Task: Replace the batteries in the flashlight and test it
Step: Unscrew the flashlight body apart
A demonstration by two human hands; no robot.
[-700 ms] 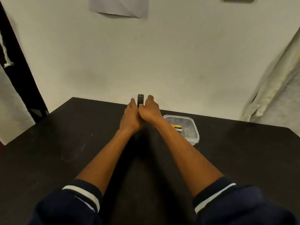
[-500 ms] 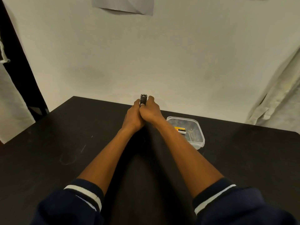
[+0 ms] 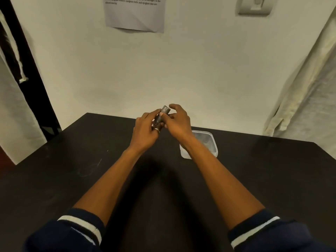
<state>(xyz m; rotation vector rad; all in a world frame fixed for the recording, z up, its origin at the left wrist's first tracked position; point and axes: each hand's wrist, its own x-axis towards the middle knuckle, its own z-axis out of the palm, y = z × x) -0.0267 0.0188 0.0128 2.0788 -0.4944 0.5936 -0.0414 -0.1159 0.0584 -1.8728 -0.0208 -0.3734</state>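
Observation:
A small dark flashlight (image 3: 162, 115) is held above the far part of the black table (image 3: 72, 179), its head tilted up and to the right. My left hand (image 3: 147, 130) grips its lower body; a ring shows on one finger. My right hand (image 3: 177, 120) pinches the upper part with the thumb, while its other fingers are loosely spread above the head. The flashlight's lower end is hidden inside my hands.
A clear plastic container (image 3: 209, 142) stands on the table just right of my right wrist, partly hidden by it. A printed sheet (image 3: 134, 13) and a wall switch (image 3: 255, 6) are on the wall. Curtains (image 3: 309, 88) hang at the right.
Both hands have loosened from a tight clasp around the flashlight. The flashlight now tilts to the right and my right fingers have spread. The camera has tipped upward.

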